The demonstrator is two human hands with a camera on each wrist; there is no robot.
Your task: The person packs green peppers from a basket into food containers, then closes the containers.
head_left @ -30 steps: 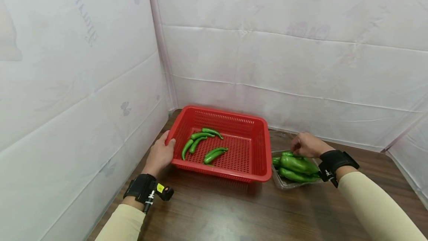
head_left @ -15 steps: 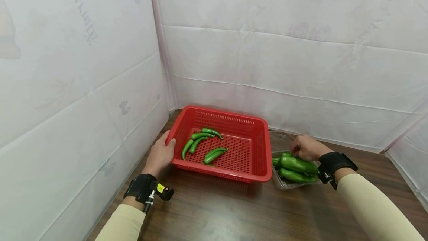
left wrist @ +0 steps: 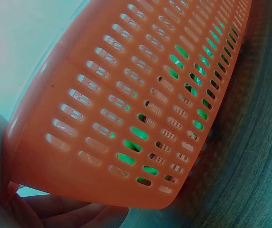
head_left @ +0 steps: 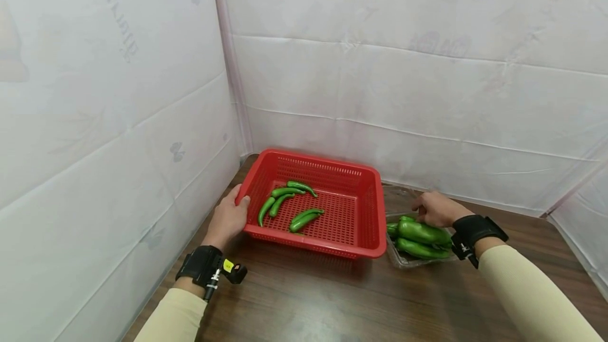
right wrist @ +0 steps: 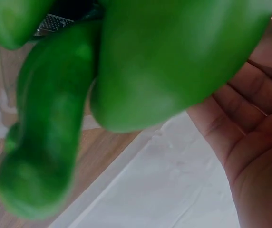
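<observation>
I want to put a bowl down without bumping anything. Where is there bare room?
The wooden table is bare in front of the red basket, between the sleeves. Crowded: the clear tray heaped with green peppers, hard against the basket.

Red, green and dark brown

A red slotted basket [head_left: 332, 210] holds glossy green chili peppers [head_left: 290, 205]; larger green peppers [head_left: 423, 234] fill a clear tray [head_left: 404, 263] on the dark wood-grain tabletop [head_left: 332, 300].
</observation>
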